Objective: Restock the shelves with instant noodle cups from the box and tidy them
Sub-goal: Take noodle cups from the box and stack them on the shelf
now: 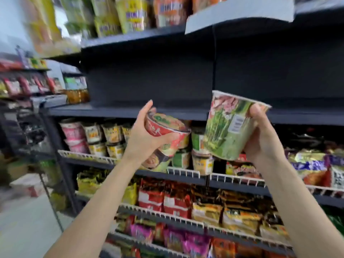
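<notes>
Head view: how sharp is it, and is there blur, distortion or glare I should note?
Head view: motion blur smears the left edge and the top shelf packets, so labels there are unreadable; the left hand with its red cup and the right hand with its green cup are sharper; wide-angle bending curves the shelf edges; lighting is even, with no strong glare.

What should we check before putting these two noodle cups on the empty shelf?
1. Left hand grips the red cup: ok.
2. Right hand grips the green cup: ok.
3. Empty shelf has room in front: ok.
4. Cups upright: not ok, both are tilted.
5. Lids sealed: cannot tell, picture blurred.
6. Lower row of cups tidy: cannot tell, arms hide part.
</notes>
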